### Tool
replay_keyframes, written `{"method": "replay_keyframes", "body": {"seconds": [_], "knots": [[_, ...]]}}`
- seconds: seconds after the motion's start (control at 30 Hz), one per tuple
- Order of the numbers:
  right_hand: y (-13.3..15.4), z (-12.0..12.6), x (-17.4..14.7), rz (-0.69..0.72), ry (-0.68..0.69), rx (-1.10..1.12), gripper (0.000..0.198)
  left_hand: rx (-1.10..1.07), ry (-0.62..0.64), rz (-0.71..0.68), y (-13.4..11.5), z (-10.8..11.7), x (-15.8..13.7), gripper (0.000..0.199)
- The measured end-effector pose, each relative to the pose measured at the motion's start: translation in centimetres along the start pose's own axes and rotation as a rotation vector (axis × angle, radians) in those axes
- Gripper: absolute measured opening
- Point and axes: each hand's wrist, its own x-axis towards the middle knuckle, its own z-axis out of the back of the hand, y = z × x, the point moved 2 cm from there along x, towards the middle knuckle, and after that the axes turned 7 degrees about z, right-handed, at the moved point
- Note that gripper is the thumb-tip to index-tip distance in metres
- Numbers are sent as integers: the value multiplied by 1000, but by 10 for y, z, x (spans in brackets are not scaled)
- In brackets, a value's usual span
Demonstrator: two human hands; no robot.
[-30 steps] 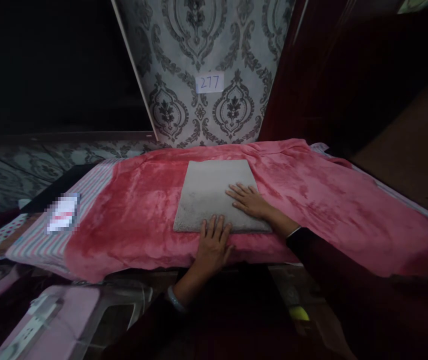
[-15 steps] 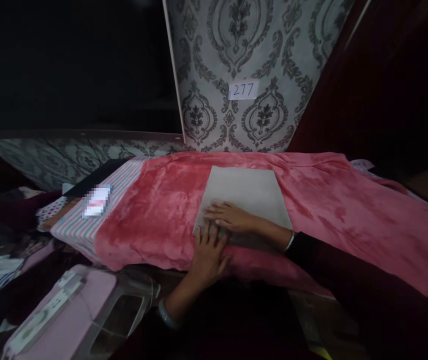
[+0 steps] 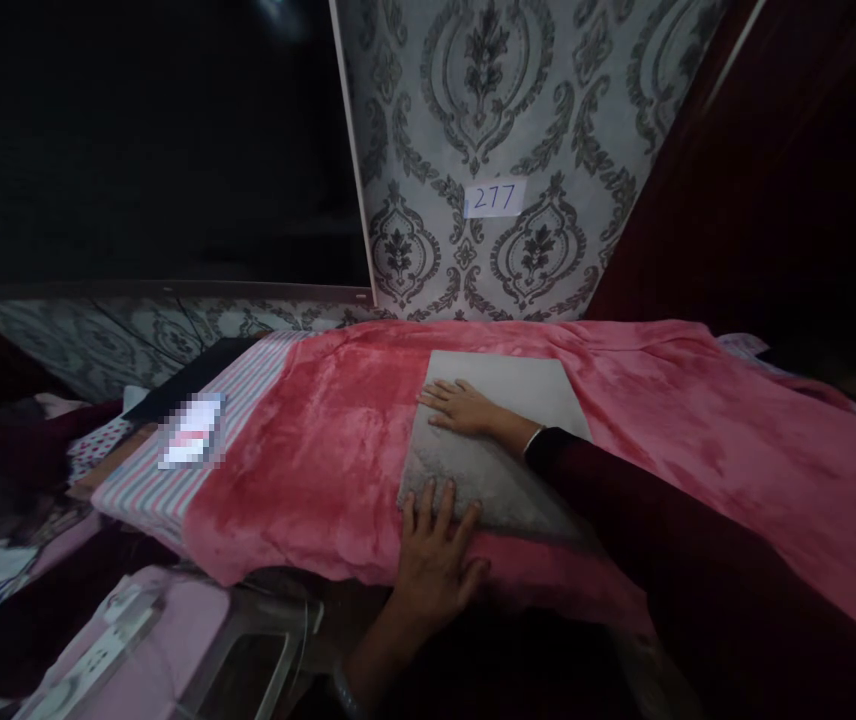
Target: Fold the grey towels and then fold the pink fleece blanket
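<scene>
A grey rectangular piece of cloth point(image 3: 503, 480) lies flat on a pink plush blanket point(image 3: 308, 440). Its kind is unclear, though the surface looks soft. My right hand point(image 3: 462, 405) rests palm down on its upper left part, fingers stretched toward the left edge. At the near left corner, my left hand point(image 3: 435, 550) has its fingers spread, the tips touching the cloth. Neither hand grips anything. The right sleeve covers part of the cloth's right side.
A striped cloth point(image 3: 150, 480) shows under the blanket at left, with a blurred-out bright phone-like object point(image 3: 192, 430) on it. A pink stool point(image 3: 180, 630) carries a power strip point(image 3: 105, 650). Behind are a large dark screen point(image 3: 158, 150) and a wall label point(image 3: 495, 198).
My right hand has slid away from me along the cloth, and my left hand has shifted nearer to me. The hands, close together before, are now apart. The view has tilted slightly.
</scene>
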Motion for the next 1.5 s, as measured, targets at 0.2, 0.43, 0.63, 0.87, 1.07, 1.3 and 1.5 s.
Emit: {"method": "replay_keyframes", "body": {"seconds": [0.2,0.43,0.63,0.87,1.07,1.3,1.5], "knots": [[24,2,-9,-21,13,-4,60,-55,52,34,8,16,14,61],[18,-8,-22,61,15,17,65,38,103,2,14,-1,28,79],[-48,-2,28,-32,-14,38,65,95,94,-47,16,-10,20,84],[-92,-4,63,-129,-46,35,64,99,93,-53,20,-18,17,90],[-87,10,65,-150,-19,31,61,91,82,-49,18,-13,21,84],[-21,26,-1,-14,-82,40,65,77,64,-45,17,3,28,76],[16,8,-113,82,-46,180,61,-20,102,-128,-16,12,38,63]]}}
